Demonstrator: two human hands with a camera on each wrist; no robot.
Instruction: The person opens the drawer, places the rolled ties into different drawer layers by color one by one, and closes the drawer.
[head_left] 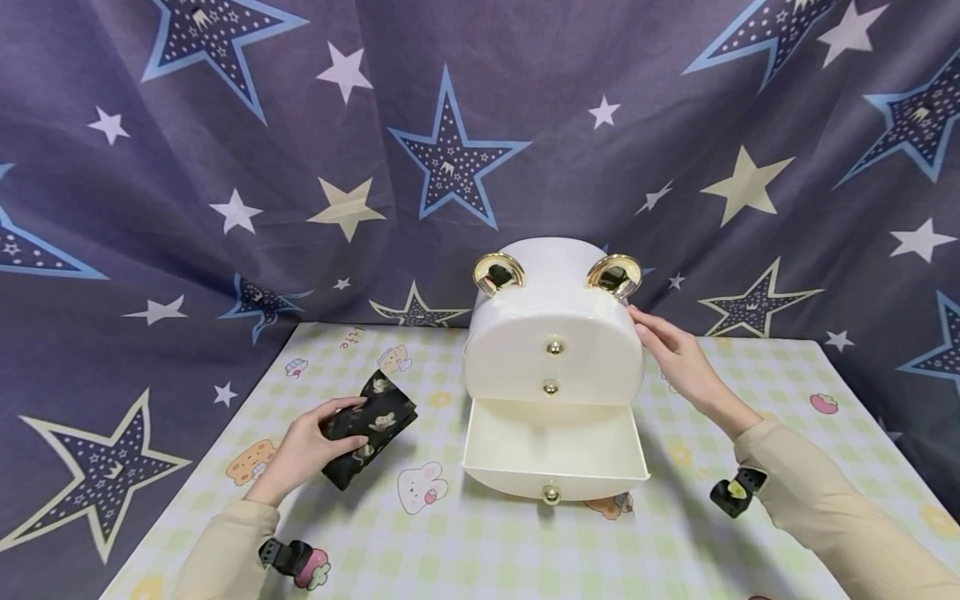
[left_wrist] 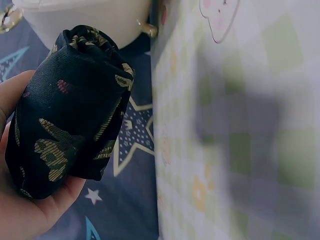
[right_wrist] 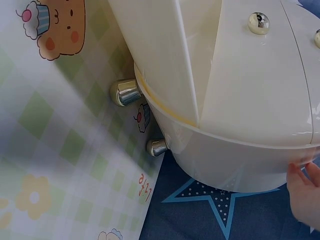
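A folded black cloth with gold butterfly-like patterns (head_left: 384, 422) is gripped in my left hand (head_left: 306, 450), thumb on one side and fingers on the other. The left wrist view shows the cloth (left_wrist: 70, 110) as a thick rolled bundle above the table. A white rounded drawer box (head_left: 555, 283) with gold ear-like rings on top stands in the middle. Its bottom drawer (head_left: 555, 486) is pulled out, and nothing shows inside. The two upper drawer fronts sit flush, each with a gold knob. My right hand (head_left: 682, 367) touches the box's right side with its fingertips.
A checked tablecloth (head_left: 442, 550) with cartoon prints covers the table. Behind the box hangs a dark blue curtain (head_left: 570, 183) with stars. Short gold feet (right_wrist: 125, 92) hold the box off the table.
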